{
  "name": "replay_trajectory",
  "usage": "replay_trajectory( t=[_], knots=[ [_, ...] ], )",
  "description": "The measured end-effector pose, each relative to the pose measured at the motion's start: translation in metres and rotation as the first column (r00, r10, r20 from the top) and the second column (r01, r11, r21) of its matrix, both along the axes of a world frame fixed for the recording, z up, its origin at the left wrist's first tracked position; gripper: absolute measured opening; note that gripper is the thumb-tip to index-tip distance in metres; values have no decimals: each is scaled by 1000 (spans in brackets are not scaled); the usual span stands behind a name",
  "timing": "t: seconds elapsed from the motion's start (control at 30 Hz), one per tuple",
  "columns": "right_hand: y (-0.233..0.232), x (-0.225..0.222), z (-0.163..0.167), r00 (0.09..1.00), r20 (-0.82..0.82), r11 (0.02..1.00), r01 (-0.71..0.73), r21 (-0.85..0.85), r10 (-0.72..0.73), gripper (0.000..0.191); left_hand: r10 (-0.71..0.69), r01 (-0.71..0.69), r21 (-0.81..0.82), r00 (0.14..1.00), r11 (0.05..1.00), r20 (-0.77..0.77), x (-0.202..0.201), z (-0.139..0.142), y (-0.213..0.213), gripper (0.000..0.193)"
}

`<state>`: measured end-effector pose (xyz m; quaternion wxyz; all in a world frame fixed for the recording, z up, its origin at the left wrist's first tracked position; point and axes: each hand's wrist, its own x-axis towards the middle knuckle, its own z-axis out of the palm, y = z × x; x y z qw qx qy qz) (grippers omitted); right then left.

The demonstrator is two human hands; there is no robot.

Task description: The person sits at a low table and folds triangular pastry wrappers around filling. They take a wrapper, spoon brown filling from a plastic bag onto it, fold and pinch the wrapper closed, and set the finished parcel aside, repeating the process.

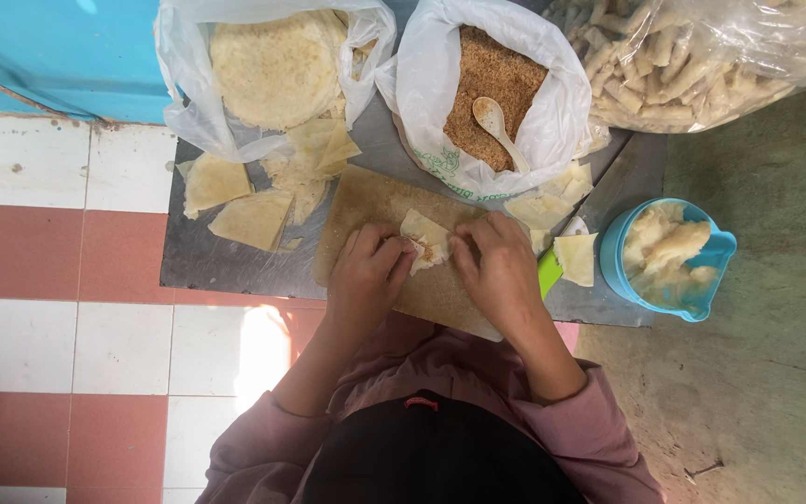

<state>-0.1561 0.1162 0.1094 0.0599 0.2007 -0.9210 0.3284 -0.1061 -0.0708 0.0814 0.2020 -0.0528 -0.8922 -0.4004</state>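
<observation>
My left hand (368, 271) and my right hand (496, 266) both pinch a small pale dough wrapper (425, 235) with brown filling showing at its edge. The wrapper lies on a wooden cutting board (370, 201), which rests on a grey metal tray (216, 261). My fingers close on the wrapper from both sides. Cut wrapper triangles (252, 217) lie on the tray to the left. Behind the board stands a white bag of brown crumb filling (489, 93) with a white spoon (496, 126) in it.
A plastic bag of round wrappers (277, 70) sits at the back left, a clear bag of rolled pieces (683, 61) at the back right. A blue bowl of pale paste (669, 257) stands right of the tray, beside a green-handled tool (548, 273). Red and white tiles (76, 280) cover the floor.
</observation>
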Motion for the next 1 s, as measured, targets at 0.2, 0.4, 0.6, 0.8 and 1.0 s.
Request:
replay_trajectory(
  t=[0.2,0.4,0.6,0.8,1.0],
  knots=[
    [-8,-1,0,998,55,998,-23,61,20,13,-17,17,-15,999,1000,-33,2,2,-1,12],
    [-19,4,1,979,188,975,-38,-217,80,15,-27,27,-12,1000,1000,-9,3,2,-6,11],
    [-25,2,-4,975,195,961,-50,-273,107,18,-35,34,-19,999,999,-33,2,2,-9,12],
    [-27,-3,-5,980,129,974,-122,-193,148,16,-36,36,-11,998,999,-53,0,-1,-9,15],
    [-19,-3,15,933,-100,937,-338,88,346,15,-81,77,-103,996,992,-31,5,0,-13,10]
  ],
)
